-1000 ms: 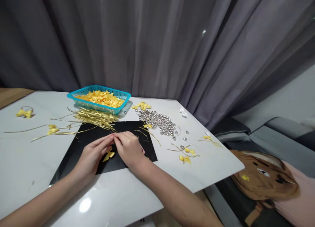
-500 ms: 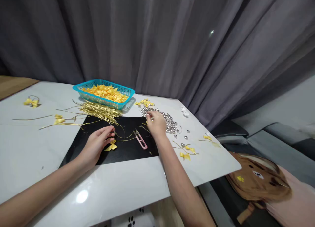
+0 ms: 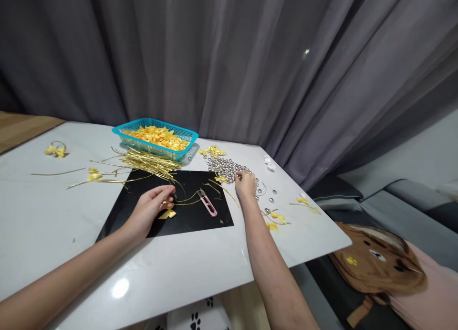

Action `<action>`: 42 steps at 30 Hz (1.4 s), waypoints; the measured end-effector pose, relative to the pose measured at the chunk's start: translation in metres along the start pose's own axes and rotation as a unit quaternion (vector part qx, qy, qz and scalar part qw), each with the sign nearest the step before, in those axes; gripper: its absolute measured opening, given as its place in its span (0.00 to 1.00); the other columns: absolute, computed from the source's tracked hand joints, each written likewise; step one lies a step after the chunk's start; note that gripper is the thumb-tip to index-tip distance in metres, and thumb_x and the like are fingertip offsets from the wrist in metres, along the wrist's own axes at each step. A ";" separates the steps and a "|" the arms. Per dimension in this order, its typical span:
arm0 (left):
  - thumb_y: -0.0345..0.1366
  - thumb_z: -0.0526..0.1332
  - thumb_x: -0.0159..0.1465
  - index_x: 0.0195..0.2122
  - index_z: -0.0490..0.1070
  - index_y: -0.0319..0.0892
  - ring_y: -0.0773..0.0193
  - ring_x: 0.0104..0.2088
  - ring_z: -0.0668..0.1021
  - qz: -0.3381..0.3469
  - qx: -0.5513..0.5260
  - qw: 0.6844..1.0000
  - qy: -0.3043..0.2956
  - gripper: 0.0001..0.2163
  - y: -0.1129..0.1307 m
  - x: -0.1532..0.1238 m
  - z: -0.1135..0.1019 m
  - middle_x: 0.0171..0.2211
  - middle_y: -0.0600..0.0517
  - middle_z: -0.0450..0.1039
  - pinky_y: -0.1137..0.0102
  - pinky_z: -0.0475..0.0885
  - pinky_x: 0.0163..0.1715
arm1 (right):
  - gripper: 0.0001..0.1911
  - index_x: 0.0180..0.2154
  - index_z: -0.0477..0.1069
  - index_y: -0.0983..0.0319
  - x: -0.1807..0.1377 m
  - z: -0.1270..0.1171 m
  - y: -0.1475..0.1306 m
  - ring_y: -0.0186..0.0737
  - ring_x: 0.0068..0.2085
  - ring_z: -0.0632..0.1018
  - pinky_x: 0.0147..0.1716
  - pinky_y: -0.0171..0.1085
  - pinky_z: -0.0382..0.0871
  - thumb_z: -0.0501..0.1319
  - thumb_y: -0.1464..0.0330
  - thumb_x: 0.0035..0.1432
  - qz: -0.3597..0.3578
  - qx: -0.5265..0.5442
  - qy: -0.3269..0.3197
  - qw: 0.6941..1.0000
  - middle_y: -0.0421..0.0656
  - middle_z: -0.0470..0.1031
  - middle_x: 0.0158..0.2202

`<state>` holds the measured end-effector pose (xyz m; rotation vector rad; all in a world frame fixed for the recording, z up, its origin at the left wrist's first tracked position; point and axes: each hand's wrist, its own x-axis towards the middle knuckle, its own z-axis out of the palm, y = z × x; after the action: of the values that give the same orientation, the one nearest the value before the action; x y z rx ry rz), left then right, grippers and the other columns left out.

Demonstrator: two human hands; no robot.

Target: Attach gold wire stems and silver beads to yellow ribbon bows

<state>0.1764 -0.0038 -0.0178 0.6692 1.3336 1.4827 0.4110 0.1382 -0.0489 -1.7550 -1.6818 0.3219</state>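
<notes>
Risk, judged from the present layout: the silver beads [image 3: 229, 169] lie in a loose, unbounded heap on the smooth white desk [image 3: 43, 210], with strays already scattered toward the right-hand edge. The right hand [image 3: 245, 184] is working at the 4 o'clock margin of that heap; a careless sweep of the fingers or wrist could send round beads rolling off the desk. A second hazard is the pink thread snips [image 3: 206, 203], lying unguarded on the black mat [image 3: 143, 196] between the two forearms; either hand crossing the mat could strike them or snag the wire.

Hands. The right hand is curled, fingertips closed down onto the beads as if pinching one; whether a bead is actually gripped cannot be told. The left hand [image 3: 152, 208] rests on the mat, fingers drawn together on the end of a gold wire tie [image 3: 186, 199] that loops away toward 3 o'clock. A yellow ribbon bow [image 3: 167, 214] lies just beside its fingertips, at 4 o'clock from the palm.

Position. The bead heap sits at 12 o'clock from the right hand, touching it, and well apart from the left hand, toward 2 o'clock. The bundle of gold wire ties [image 3: 152, 162] and the teal basket of bows [image 3: 156, 138] lie at 12 o'clock from the left hand, untouched.
</notes>
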 end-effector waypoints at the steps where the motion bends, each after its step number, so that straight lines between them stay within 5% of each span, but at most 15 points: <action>1: 0.43 0.72 0.40 0.29 0.75 0.36 0.72 0.26 0.71 0.002 0.002 1.000 -0.003 0.19 0.000 0.000 0.000 0.29 0.51 0.72 0.78 0.69 0.24 | 0.11 0.38 0.74 0.67 0.001 -0.002 0.000 0.52 0.53 0.64 0.54 0.47 0.52 0.55 0.74 0.55 0.003 0.019 0.006 1.000 0.53 0.72 0.47; 6: 0.45 0.71 0.43 0.29 0.74 0.37 0.70 0.27 0.73 0.018 0.029 0.999 -0.029 0.18 -0.002 -0.002 0.000 0.31 0.49 0.75 0.76 0.70 0.27 | 0.14 0.44 0.68 0.68 -0.002 -0.012 -0.019 0.48 0.53 0.64 0.56 0.48 0.52 0.51 0.72 0.58 0.005 0.173 0.014 0.985 0.55 0.69 0.49; 10: 0.46 0.68 0.48 0.29 0.70 0.38 0.67 0.25 0.75 0.054 0.086 0.992 -0.079 0.16 -0.004 -0.006 0.003 0.29 0.47 0.77 0.73 0.69 0.26 | 0.17 0.47 0.67 0.65 -0.028 -0.002 -0.061 0.35 0.38 0.72 0.44 0.37 0.68 0.53 0.64 0.59 -0.029 0.344 -0.118 0.931 0.48 0.72 0.44; 14: 0.44 0.64 0.54 0.30 0.69 0.40 0.69 0.23 0.73 0.157 0.149 0.970 -0.111 0.12 -0.007 -0.009 0.001 0.23 0.54 0.72 0.73 0.69 0.27 | 0.19 0.39 0.72 0.66 -0.065 0.020 -0.091 0.28 0.23 0.66 0.27 0.33 0.70 0.57 0.57 0.55 -0.030 0.448 -0.286 0.847 0.43 0.72 0.31; 18: 0.44 0.61 0.58 0.31 0.70 0.40 0.70 0.25 0.73 0.199 0.183 0.956 -0.118 0.11 -0.008 -0.009 -0.002 0.26 0.54 0.72 0.74 0.70 0.27 | 0.22 0.33 0.72 0.66 -0.084 0.031 -0.095 0.24 0.20 0.62 0.17 0.27 0.62 0.66 0.53 0.46 0.052 0.592 -0.418 0.687 0.37 0.66 0.25; 20: 0.44 0.60 0.58 0.32 0.70 0.39 0.69 0.25 0.74 0.194 0.188 0.955 -0.121 0.12 -0.008 -0.008 -0.002 0.27 0.53 0.73 0.73 0.70 0.27 | 0.22 0.32 0.71 0.66 -0.087 0.031 -0.095 0.24 0.20 0.62 0.16 0.27 0.61 0.68 0.54 0.45 0.080 0.617 -0.439 0.649 0.37 0.66 0.24; 33: 0.44 0.61 0.58 0.33 0.70 0.39 0.70 0.25 0.74 0.164 0.155 0.967 -0.121 0.12 -0.008 -0.005 -0.002 0.25 0.53 0.72 0.74 0.70 0.26 | 0.19 0.33 0.70 0.65 -0.095 0.030 -0.099 0.23 0.19 0.62 0.15 0.26 0.64 0.68 0.57 0.46 0.106 0.651 -0.430 0.616 0.35 0.66 0.23; 42: 0.44 0.61 0.58 0.32 0.70 0.39 0.71 0.23 0.72 0.162 0.164 0.965 -0.122 0.12 -0.006 -0.006 -0.001 0.26 0.53 0.72 0.74 0.69 0.25 | 0.17 0.34 0.70 0.65 -0.097 0.027 -0.100 0.24 0.19 0.64 0.14 0.25 0.63 0.67 0.59 0.49 0.109 0.650 -0.419 0.625 0.35 0.65 0.23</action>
<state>0.1793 -0.0100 -0.0228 1.2930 1.3322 1.3829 0.3027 0.0479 -0.0334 -0.5646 -1.0074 2.0986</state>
